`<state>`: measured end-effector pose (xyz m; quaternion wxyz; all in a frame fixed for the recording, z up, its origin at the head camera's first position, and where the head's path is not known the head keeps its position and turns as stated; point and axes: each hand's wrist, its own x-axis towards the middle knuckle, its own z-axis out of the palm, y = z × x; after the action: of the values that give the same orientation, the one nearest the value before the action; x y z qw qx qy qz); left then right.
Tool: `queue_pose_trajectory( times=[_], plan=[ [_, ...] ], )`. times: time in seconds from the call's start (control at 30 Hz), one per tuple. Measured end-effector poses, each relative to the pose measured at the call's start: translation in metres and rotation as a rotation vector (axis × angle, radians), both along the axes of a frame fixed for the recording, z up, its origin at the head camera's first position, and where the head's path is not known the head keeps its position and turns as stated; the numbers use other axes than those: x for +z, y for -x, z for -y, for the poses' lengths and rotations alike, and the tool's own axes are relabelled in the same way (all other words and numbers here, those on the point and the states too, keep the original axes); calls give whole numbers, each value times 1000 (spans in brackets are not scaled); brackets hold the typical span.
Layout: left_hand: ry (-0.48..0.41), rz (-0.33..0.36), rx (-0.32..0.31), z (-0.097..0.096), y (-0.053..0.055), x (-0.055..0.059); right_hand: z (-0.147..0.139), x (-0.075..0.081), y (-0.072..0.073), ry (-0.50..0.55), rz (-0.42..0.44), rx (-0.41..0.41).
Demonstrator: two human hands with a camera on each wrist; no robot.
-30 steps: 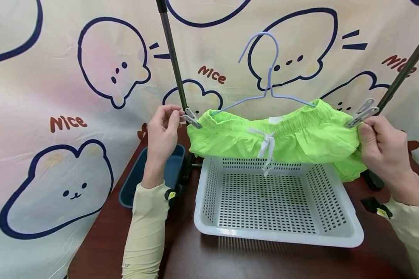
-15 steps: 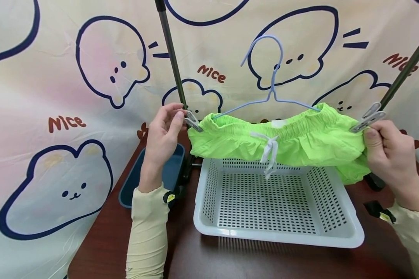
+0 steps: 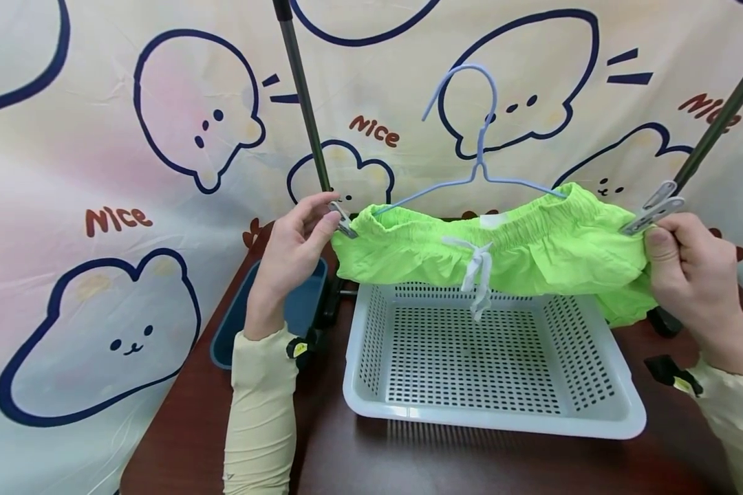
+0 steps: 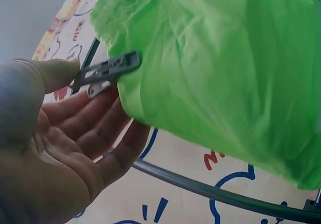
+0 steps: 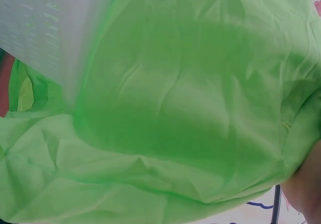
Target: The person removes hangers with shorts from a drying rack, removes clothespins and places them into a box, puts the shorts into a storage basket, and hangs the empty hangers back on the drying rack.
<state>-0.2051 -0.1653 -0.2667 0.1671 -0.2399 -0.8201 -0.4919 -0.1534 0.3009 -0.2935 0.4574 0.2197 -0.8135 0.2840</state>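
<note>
Bright green shorts [image 3: 520, 258] with a white drawstring bow hang on a light blue wire hanger [image 3: 481, 148]. A grey clothespin [image 4: 108, 69] bites the waistband's left end; another clothespin [image 3: 653, 210] sits at the right end. My left hand [image 3: 294, 251] pinches the left clothespin between thumb and fingers, as the left wrist view shows close up. My right hand [image 3: 696, 275] grips the right side of the shorts just below the right clothespin. In the right wrist view the green cloth [image 5: 190, 93] fills most of the picture and hides most of that hand.
Below the shorts stands a light grey perforated basket [image 3: 495, 423] on a dark brown table [image 3: 433, 464]. A blue tray [image 3: 225, 344] lies behind my left forearm. Dark poles [image 3: 303, 89] rise on both sides before a printed cloth backdrop [image 3: 179, 172].
Shorts and hanger have dropped slightly, and my right hand has moved a little right and down with them. My left hand has moved slightly right, its fingers now further over the left clothespin.
</note>
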Motion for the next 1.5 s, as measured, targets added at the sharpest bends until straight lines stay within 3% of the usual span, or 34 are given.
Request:
queue_pose_trajectory(
  times=[0.33, 0.53, 0.97, 1.13, 1.5],
  plan=[
    [-5, 55, -91, 11, 1, 2, -3, -2, 0, 2, 4, -15],
    [5, 21, -122, 15, 0, 3, -2, 0, 1, -8, -5, 3],
    [99, 1, -81, 10, 6, -4, 2, 2, 0, -7, -15, -1],
    [89, -18, -69, 13, 5, -5, 6, 2, 4, 14, -24, 13],
    [38, -74, -114, 16, 4, -5, 2, 1, 6, -6, -18, 30]
  ],
)
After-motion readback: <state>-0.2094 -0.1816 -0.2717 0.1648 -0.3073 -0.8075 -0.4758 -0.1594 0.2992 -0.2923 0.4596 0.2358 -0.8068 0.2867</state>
